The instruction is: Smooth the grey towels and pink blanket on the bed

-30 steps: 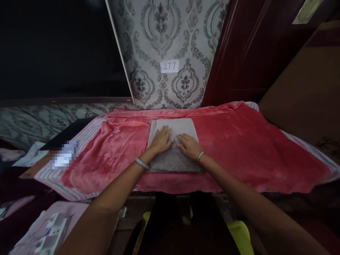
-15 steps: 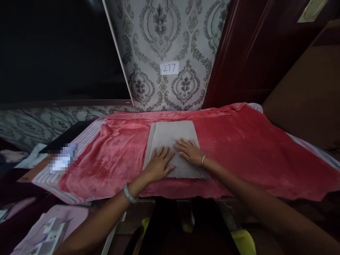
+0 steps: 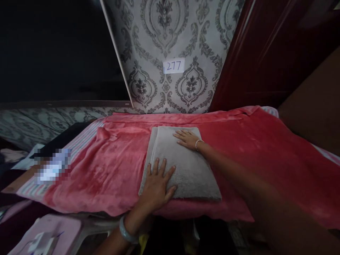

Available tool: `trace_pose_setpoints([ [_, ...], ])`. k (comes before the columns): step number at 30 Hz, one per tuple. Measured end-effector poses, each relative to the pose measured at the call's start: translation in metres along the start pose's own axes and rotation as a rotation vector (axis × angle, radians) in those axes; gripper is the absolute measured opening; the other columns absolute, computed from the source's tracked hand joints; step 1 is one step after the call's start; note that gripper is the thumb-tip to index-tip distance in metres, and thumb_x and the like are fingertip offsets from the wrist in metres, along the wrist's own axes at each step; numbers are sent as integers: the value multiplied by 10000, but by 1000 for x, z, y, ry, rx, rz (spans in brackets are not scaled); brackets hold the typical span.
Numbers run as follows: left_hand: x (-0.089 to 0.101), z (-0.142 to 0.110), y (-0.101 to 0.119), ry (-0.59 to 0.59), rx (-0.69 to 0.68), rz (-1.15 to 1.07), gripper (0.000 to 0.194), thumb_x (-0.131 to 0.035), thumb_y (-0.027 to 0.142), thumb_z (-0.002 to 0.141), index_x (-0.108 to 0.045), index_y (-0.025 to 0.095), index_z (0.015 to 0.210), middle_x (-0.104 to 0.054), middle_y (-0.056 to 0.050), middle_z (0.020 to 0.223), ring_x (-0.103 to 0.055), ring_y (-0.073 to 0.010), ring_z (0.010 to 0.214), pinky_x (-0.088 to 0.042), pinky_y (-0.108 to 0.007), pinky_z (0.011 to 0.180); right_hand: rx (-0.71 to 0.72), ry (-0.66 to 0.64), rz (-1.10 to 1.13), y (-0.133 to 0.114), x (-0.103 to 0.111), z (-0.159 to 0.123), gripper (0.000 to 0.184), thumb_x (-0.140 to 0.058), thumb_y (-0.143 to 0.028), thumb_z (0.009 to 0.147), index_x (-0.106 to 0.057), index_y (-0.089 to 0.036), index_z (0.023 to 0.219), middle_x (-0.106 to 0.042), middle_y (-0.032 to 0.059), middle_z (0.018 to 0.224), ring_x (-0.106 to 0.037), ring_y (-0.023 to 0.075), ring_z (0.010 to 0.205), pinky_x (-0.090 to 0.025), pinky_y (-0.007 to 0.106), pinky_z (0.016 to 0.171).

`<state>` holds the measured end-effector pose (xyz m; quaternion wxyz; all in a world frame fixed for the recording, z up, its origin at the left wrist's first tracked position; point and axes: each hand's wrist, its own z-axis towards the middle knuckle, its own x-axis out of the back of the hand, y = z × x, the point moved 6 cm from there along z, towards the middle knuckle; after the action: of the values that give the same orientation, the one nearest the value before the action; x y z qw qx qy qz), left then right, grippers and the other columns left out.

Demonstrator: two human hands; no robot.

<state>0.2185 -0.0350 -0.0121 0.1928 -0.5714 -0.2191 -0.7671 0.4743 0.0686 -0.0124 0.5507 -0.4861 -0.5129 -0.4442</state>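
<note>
A folded grey towel (image 3: 183, 166) lies flat on a red plush blanket (image 3: 249, 152) that covers the table. My left hand (image 3: 156, 186) rests open on the towel's near left corner, fingers spread. My right hand (image 3: 187, 139) lies flat and open on the towel's far end, near the right corner. Each wrist wears a bangle.
A patterned grey wall with a paper label "277" (image 3: 174, 66) stands behind the table. A dark red door (image 3: 271, 53) is at the right. A striped cloth edge (image 3: 79, 141) shows under the blanket at the left. Pink items (image 3: 45, 237) lie low at the left.
My hands have moved apart along the towel: the left slid toward me to the near corner, the right moved to the far end. The view has moved closer to the table.
</note>
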Motion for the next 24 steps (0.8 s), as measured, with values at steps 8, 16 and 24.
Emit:
trace_pose_setpoints([
  [8,1,-2,0,-27,15,-24,752,-668,521,851,-435,371,1550,-300,-110,1675,-194,-431,1555,-208,-730,1198,-187,-60,0,31,7,31,606,-271,-492,1063,-254,-303,1639,-206,68,1693,-205,327,1549,-210,588,1232],
  [16,-4,-5,-2,19,15,-36,787,-678,537,828,-427,370,1555,-286,-102,1681,-186,-430,1558,-211,-732,1196,394,34,13,-74,7,0,563,-347,-517,1060,-343,-362,1601,-210,28,1694,-123,293,1570,-145,598,1238],
  [24,-10,-8,-4,28,5,-15,833,-668,565,818,-371,399,1579,-249,-83,1694,-192,-449,1551,-239,-742,1173,257,-27,70,-50,0,79,588,-348,-498,1060,-309,-319,1618,-208,58,1691,-177,298,1559,-185,578,1235],
])
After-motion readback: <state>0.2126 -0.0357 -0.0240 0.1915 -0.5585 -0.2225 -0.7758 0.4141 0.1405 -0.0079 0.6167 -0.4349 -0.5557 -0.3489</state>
